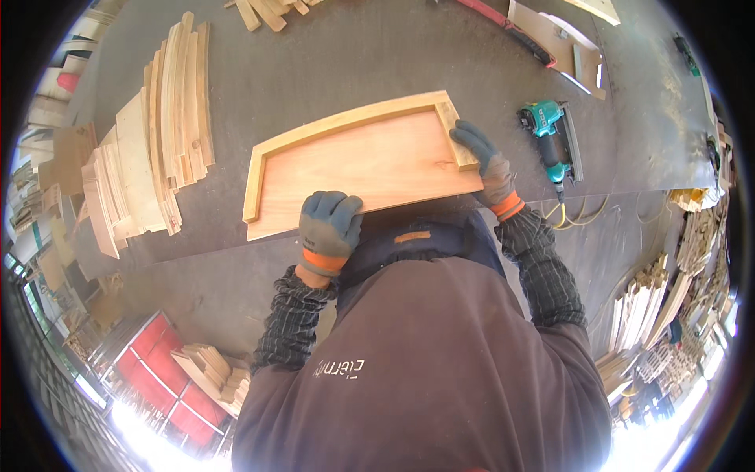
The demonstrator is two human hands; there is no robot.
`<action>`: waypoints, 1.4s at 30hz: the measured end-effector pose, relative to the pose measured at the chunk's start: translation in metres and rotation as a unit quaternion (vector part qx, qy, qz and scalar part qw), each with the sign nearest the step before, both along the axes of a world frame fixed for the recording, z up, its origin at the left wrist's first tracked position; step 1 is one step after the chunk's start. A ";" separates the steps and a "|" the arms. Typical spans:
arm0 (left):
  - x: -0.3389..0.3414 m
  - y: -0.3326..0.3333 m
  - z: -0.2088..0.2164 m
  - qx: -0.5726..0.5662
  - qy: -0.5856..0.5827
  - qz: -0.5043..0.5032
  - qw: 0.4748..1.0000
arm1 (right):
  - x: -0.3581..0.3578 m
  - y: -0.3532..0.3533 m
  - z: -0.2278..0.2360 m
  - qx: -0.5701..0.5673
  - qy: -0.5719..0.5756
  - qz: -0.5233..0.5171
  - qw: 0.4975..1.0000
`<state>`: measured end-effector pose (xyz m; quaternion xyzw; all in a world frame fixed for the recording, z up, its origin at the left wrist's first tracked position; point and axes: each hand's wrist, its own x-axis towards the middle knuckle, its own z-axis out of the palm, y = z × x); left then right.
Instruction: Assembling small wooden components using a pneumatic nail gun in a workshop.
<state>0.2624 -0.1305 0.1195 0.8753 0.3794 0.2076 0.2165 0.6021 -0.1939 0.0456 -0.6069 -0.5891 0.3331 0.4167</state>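
Observation:
A curved wooden panel (354,161) with a pale raised frame along its far and side edges lies on the dark workbench (330,55). My left hand (329,228), in a grey-blue glove with an orange cuff, grips the panel's near edge. My right hand (486,161), gloved the same, holds the panel's right end at the frame corner. Both hands touch the panel; it rests flat, partly over the bench's front edge.
A stack of curved wooden slats (153,134) lies at the left. A teal nail gun (550,141) with a yellow hose sits at the right. Wood offcuts (267,12) and a board (566,43) lie at the far side. Timber piles (661,307) and red frames (161,370) stand below.

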 end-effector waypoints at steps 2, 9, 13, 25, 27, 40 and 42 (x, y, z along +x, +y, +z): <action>-0.003 -0.009 -0.007 -0.002 -0.001 0.015 1.000 | -0.003 -0.001 0.001 -0.033 -0.038 0.000 0.999; -0.012 -0.019 -0.017 -0.034 0.015 0.024 0.999 | 0.004 -0.011 -0.018 0.010 -0.106 0.021 0.994; -0.014 -0.013 -0.011 -0.045 -0.012 0.010 0.999 | -0.003 -0.012 -0.015 0.031 -0.137 0.027 0.990; -0.005 0.044 0.051 0.074 -0.067 0.027 0.995 | 0.018 -0.013 0.017 -0.034 0.014 -0.015 0.999; 0.007 0.061 0.045 0.058 -0.037 -0.007 0.998 | 0.026 -0.017 0.000 -0.078 0.130 -0.134 0.979; -0.133 0.126 -0.119 -0.067 -0.001 0.523 0.850 | 0.034 -0.003 -0.051 -0.207 -0.051 -0.140 0.967; -0.187 0.138 -0.101 -0.126 -0.030 0.659 0.740 | 0.039 -0.004 -0.049 -0.185 -0.109 -0.150 0.965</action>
